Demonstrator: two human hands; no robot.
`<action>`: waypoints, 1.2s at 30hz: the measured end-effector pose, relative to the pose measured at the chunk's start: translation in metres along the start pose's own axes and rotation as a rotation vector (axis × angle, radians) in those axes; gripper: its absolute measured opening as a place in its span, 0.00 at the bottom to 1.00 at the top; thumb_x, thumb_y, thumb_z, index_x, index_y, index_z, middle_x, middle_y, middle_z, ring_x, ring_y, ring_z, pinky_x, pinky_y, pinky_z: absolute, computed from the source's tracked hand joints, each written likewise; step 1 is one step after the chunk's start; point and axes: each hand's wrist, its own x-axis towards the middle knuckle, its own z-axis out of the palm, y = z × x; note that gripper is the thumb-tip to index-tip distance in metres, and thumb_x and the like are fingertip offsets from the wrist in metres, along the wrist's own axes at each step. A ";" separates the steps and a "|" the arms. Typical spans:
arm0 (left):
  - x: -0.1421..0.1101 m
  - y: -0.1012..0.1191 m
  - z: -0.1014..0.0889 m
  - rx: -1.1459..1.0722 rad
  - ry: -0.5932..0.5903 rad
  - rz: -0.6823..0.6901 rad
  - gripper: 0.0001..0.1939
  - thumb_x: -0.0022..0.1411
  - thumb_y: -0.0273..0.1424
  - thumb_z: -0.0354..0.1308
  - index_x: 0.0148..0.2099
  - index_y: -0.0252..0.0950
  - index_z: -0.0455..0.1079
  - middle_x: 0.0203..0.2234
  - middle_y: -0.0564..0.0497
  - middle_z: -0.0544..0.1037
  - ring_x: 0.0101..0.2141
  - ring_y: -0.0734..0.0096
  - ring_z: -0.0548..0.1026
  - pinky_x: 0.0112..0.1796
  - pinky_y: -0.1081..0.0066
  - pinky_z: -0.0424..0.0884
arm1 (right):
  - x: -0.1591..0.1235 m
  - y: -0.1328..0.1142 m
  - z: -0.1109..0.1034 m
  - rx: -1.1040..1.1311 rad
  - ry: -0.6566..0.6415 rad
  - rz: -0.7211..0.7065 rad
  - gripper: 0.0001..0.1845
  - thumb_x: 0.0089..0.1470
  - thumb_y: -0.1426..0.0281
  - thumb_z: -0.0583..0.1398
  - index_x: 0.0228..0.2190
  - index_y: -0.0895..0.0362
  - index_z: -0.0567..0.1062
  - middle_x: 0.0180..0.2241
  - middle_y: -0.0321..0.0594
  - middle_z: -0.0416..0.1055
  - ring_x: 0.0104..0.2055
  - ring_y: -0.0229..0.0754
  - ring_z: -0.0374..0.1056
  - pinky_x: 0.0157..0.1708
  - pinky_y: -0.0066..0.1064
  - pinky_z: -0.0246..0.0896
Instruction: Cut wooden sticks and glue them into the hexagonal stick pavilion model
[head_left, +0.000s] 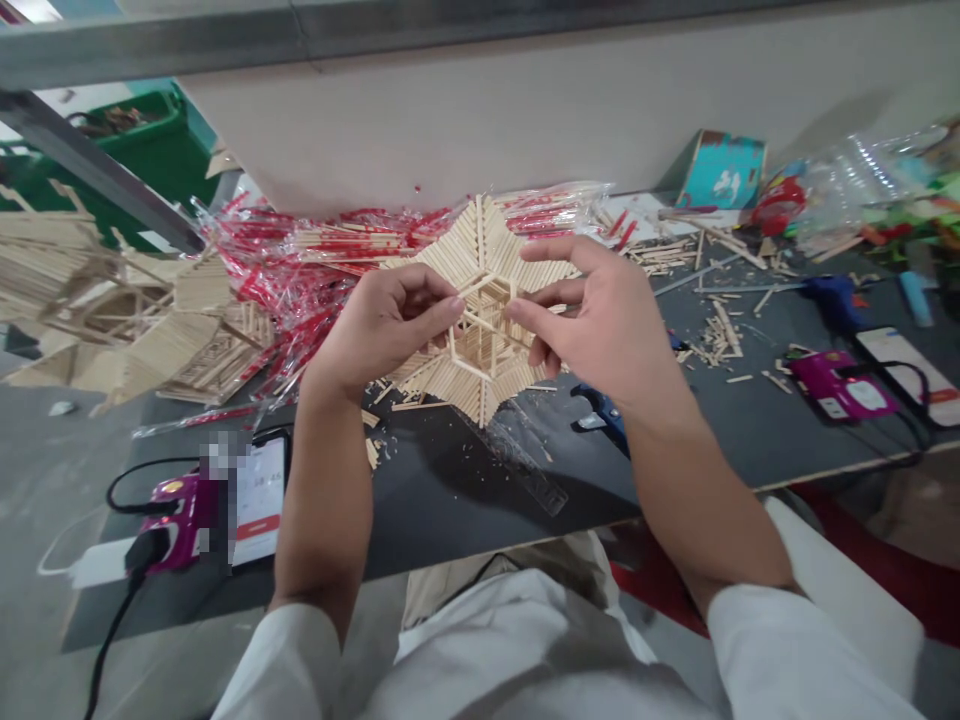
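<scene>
A star-shaped piece made of thin wooden sticks (480, 398) is in front of me, with a hexagonal opening in its middle. A loose-looking wooden stick (480, 321) slants across that opening. My left hand (379, 325) is closed, its thumb and forefinger pinching the stick's upper left end at the opening's rim. On the other side, my right hand (600, 315) has its thumb on the rim and its lower fingers curled behind, gripping the star-shaped piece, while the forefinger is stretched out. The right fingertips behind the piece are partly hidden.
Red-and-clear plastic packs of sticks (277, 270) lie behind. At left are another stick structure (135, 310), a phone (259, 500) and a purple power box (176, 520). A blue tool (600, 415), stick scraps (720, 335) and another purple box (844, 385) are at right.
</scene>
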 end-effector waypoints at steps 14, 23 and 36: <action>-0.001 -0.001 -0.001 0.046 -0.019 0.033 0.05 0.65 0.32 0.67 0.36 0.37 0.78 0.22 0.51 0.78 0.21 0.75 0.73 0.22 0.74 0.67 | -0.004 -0.001 0.016 -0.010 0.046 0.001 0.31 0.55 0.60 0.72 0.58 0.49 0.71 0.31 0.34 0.77 0.18 0.36 0.67 0.12 0.28 0.61; 0.000 0.000 0.001 0.038 -0.009 0.023 0.07 0.65 0.33 0.67 0.35 0.36 0.77 0.22 0.51 0.78 0.21 0.76 0.72 0.22 0.75 0.66 | -0.009 0.006 0.027 -0.007 0.142 -0.014 0.27 0.58 0.62 0.68 0.58 0.48 0.72 0.34 0.35 0.78 0.27 0.40 0.73 0.22 0.33 0.74; 0.000 0.000 -0.001 0.127 -0.003 0.036 0.07 0.66 0.33 0.66 0.36 0.36 0.76 0.22 0.53 0.78 0.21 0.77 0.73 0.22 0.76 0.66 | -0.004 0.010 0.029 -0.053 0.157 0.027 0.33 0.59 0.61 0.68 0.63 0.49 0.68 0.36 0.37 0.79 0.24 0.39 0.72 0.20 0.33 0.72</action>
